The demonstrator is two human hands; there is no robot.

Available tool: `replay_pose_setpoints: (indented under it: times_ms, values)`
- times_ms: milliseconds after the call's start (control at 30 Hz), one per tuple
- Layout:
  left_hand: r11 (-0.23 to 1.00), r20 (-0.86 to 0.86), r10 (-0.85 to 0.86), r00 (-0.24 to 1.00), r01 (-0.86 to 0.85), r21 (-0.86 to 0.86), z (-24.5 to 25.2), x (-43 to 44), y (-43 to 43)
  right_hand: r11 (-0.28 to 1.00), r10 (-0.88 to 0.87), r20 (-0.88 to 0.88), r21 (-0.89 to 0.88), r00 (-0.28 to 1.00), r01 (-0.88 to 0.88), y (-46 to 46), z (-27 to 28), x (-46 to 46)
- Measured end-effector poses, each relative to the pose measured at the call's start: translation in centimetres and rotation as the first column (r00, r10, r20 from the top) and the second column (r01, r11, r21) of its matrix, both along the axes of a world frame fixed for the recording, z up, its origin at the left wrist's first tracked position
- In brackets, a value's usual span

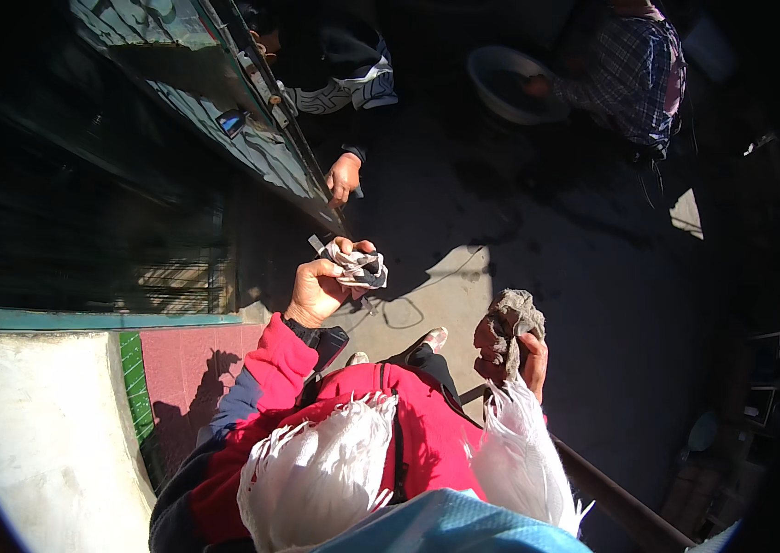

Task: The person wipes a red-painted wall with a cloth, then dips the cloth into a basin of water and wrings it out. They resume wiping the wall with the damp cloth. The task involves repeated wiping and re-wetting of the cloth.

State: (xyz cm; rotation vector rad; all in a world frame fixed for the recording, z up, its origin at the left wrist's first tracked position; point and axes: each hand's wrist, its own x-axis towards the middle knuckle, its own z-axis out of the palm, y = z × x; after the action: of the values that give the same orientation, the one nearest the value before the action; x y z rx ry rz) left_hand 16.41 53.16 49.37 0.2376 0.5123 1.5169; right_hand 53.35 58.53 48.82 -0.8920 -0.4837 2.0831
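Note:
My left hand grips a crumpled black and pale pink cloth, out in front of the red jacket. A pale strip sticks out at the cloth's upper left. In my right hand is a bunched grey-brown rag, held above the white fringed scarf. The rag covers part of that hand's fingers. Beyond my left hand, another person's hand touches the edge of a glass-paned door and holds something small, too hidden to name.
A second person in a checked shirt reaches into a large basin in shadow. At lower left stand a whitish ledge and a pink wall with green trim. A dark rail or pole runs at lower right.

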Motion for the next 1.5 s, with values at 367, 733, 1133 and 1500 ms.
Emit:
replay_pose_setpoints:
  times_ms: [367, 733, 1133, 1500]
  values:
    - [0.938, 0.136, 0.278, 0.951, -0.238, -0.25, 1.0, 4.3, 9.5, 0.985, 0.129, 0.106, -0.132, 0.986, -0.114, 13.5, -2.2, 4.7]
    - [0.945, 0.025, 0.317, 0.948, -0.318, 0.08, -0.1, 2.6, 17.8, 0.921, 0.263, -0.283, -0.212, 0.922, -0.328, 18.4, -2.6, 1.2]
    - [0.957, 0.087, 0.204, 0.975, -0.218, 0.19, -1.9, -1.2, 29.3, 0.955, 0.243, -0.031, -0.169, 0.969, -0.245, 26.9, 0.0, -4.6]
    - [0.967, 0.251, 0.251, 0.935, -0.252, -0.027, -4.2, -4.3, 33.2, 0.946, 0.311, 0.09, -0.129, 0.946, -0.299, 37.3, -1.3, -10.0]
